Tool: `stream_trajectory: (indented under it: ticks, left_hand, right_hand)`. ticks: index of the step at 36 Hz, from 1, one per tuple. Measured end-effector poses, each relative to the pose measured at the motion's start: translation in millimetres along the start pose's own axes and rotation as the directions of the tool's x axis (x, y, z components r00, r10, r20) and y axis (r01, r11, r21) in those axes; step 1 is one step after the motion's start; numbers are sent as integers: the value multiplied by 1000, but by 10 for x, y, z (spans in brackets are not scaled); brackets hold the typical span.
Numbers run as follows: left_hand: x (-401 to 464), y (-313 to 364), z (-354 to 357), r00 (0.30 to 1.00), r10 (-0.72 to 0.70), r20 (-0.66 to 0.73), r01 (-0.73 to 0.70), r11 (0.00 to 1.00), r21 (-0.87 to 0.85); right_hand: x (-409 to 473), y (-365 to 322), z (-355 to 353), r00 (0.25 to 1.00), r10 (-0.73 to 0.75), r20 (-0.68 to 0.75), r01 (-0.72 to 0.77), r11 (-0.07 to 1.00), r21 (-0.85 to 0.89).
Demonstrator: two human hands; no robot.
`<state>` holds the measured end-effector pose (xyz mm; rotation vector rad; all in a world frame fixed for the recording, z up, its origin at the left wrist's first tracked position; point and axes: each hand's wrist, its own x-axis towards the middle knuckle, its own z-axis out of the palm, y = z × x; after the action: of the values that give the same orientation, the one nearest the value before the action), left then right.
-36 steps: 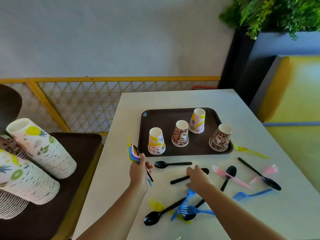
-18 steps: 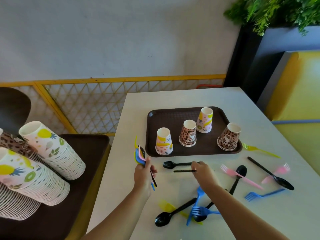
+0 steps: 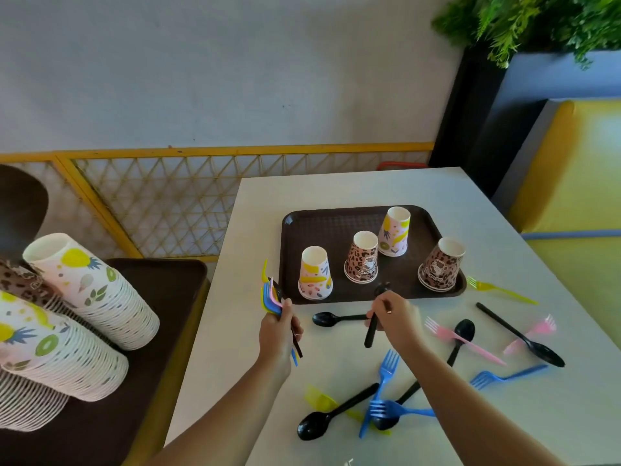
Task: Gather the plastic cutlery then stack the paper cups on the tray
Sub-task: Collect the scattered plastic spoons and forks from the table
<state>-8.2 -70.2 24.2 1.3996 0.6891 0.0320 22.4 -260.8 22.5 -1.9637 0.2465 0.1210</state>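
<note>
- Left grip (image 3: 280, 326) clasps a bundle (image 3: 270, 299) of gathered cutlery.
- Right grip (image 3: 395, 319) pinches a black piece (image 3: 371, 332).
- Right of both grips, forks and spoons (image 3: 450, 338) litter the worktop (image 3: 336, 193).
- Four cups (image 3: 315, 273) on the tray (image 3: 322, 223) remain unstacked.

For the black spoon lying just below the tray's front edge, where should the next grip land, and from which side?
Probably on the handle of the black spoon, from above. It lies flat with its bowl to the left, and the handle runs right toward the right hand, which already holds a black utensil.
</note>
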Motion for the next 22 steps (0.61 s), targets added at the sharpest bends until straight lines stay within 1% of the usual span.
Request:
stream_trajectory:
  ticks: [4, 6, 9, 11, 14, 16, 19, 22]
  left_hand:
    - [1, 0, 36, 999, 38, -8, -37, 998, 44]
    - [-12, 0, 49, 999, 40, -11, -39, 999, 31]
    - [-50, -5, 67, 999, 35, -32, -34, 999, 21]
    - [-72, -19, 70, 999, 29, -44, -29, 1000, 6]
    - [-111, -39, 65, 998, 18, -63, -21, 999, -39]
    - [-136, -59, 56, 997, -4, -77, -1, 998, -69]
    - [-173, -107, 38, 994, -36, -101, 25, 994, -108]
    - [-210, -155, 17, 992, -48, -114, 35, 993, -112]
  right_hand:
    - [40, 4, -11, 998, -30, 57, 33, 998, -49]
    - [66, -19, -23, 996, -45, 76, 51, 996, -79]
    - [143, -36, -51, 988, -103, 114, 124, 973, -192]
    - [195, -34, -47, 972, -156, 177, 201, 940, -275]
    - [277, -16, 8, 934, -208, 291, 318, 854, -411]
    - [352, 22, 59, 914, -194, 357, 364, 781, -507]
    - [459, 137, 105, 880, -144, 453, 430, 651, -626]
    - [511, 264, 125, 833, -116, 540, 522, 487, -700]
